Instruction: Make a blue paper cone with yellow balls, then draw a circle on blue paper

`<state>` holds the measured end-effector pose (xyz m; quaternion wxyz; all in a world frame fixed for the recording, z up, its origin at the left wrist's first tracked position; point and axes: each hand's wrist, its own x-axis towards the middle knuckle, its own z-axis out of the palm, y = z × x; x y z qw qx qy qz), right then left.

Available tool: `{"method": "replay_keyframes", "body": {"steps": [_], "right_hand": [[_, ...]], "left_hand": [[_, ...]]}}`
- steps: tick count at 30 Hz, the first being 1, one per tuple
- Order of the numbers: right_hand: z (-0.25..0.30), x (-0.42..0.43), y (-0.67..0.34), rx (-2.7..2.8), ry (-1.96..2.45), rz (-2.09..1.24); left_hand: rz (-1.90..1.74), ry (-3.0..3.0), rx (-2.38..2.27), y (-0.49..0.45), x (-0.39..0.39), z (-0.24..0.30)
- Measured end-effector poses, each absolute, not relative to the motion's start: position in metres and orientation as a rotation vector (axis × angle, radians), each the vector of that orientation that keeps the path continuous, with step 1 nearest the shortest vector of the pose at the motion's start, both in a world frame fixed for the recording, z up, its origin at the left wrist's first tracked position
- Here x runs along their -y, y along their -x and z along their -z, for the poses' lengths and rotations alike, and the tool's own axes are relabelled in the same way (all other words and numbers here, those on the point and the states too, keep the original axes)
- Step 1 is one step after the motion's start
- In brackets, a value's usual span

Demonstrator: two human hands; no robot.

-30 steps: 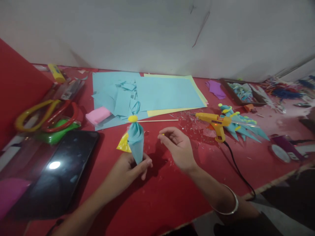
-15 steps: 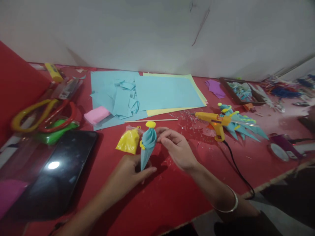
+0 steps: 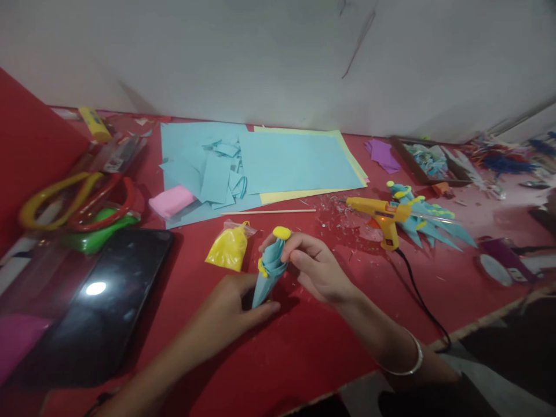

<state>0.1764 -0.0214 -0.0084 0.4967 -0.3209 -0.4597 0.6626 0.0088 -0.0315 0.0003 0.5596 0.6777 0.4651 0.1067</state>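
Observation:
My left hand (image 3: 232, 304) pinches the pointed lower end of a rolled blue paper cone (image 3: 268, 271) that has yellow beads on its top and side. My right hand (image 3: 315, 266) closes its fingers on the cone's upper part, thumb and forefinger near the yellow top. The cone leans to the right above the red table (image 3: 304, 347). A small bag of yellow beads (image 3: 229, 248) lies just left of the cone. A thin wooden stick (image 3: 267, 212) lies behind it.
Blue and yellow paper sheets (image 3: 295, 162) and blue scraps (image 3: 208, 174) lie at the back. A yellow glue gun (image 3: 382, 213) with black cord rests right, beside finished blue cones (image 3: 428, 223). A black phone (image 3: 102, 295), scissors (image 3: 73, 200) and a pink eraser (image 3: 170, 201) sit left.
The cone has tipped and moved to the right. My right hand, apart from it a second ago, came in and took hold of its upper part.

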Motion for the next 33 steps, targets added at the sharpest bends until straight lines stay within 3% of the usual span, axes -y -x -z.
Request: {"method": "replay_keyframes", "body": {"steps": [14,33], "right_hand": [[0.007,0.019,-0.179,1.322,0.874,-1.398],[0.0,0.021,-0.178,1.459,0.677,-1.569]], "left_hand": [[-0.275,-1.384,-1.051,-0.007,0.029,-0.006],[-0.229,-1.274,-0.894,-0.006,0.033,-0.012]]}}
